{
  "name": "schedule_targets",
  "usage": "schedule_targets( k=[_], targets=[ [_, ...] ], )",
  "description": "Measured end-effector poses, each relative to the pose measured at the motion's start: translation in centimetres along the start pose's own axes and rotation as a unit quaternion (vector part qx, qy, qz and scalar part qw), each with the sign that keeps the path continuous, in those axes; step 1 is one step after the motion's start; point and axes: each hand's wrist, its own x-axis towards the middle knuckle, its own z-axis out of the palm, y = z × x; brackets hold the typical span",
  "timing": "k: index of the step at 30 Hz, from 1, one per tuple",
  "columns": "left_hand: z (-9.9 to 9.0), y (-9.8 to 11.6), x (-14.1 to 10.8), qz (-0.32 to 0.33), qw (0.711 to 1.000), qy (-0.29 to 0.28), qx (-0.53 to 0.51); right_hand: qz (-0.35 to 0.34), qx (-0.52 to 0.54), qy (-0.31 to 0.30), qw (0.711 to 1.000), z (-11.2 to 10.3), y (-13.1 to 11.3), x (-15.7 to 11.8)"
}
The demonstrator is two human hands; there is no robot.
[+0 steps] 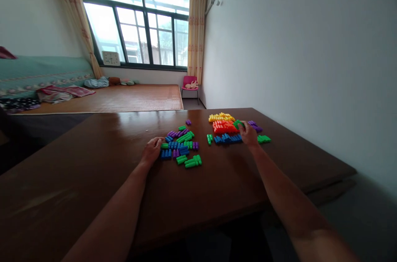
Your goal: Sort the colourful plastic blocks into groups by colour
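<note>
My right hand (pixel 248 133) is closed on a green block (pixel 238 124), held over the edge of the orange blocks (pixel 222 127). Yellow blocks (pixel 221 117) lie behind these, blue blocks (pixel 227 139) in front. Purple blocks (pixel 254 126) and green blocks (pixel 264 139) sit to the right of that hand. My left hand (pixel 152 150) rests at the left edge of a mixed group of blue, green and purple blocks (pixel 176 145), its fingertips by a green piece (pixel 164 146). Whether it grips that piece is unclear.
The blocks lie on a brown table (pixel 204 196). A small green pair (pixel 210 139) sits between the groups, and a purple piece (pixel 188 122) lies farther back. Beyond the table are a bed (pixel 139 96), a pink chair (pixel 190 81) and a window. A wall runs along the right.
</note>
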Motion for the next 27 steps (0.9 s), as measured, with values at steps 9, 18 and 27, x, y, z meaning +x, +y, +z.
schedule_targets(
  k=[9,18,27],
  targets=[
    [-0.3,0.0,0.1,0.000,1.000,-0.015,0.009,0.309,0.032,0.217,0.925,-4.2,15.8,-3.6],
    [-0.4,-0.1,-0.1,-0.006,1.000,-0.003,-0.004,0.342,-0.010,0.221,0.913,-3.9,16.9,-2.7],
    [-0.2,-0.6,0.1,-0.007,1.000,-0.003,0.000,0.308,-0.040,0.197,0.930,-2.7,17.4,-1.2]
  ],
)
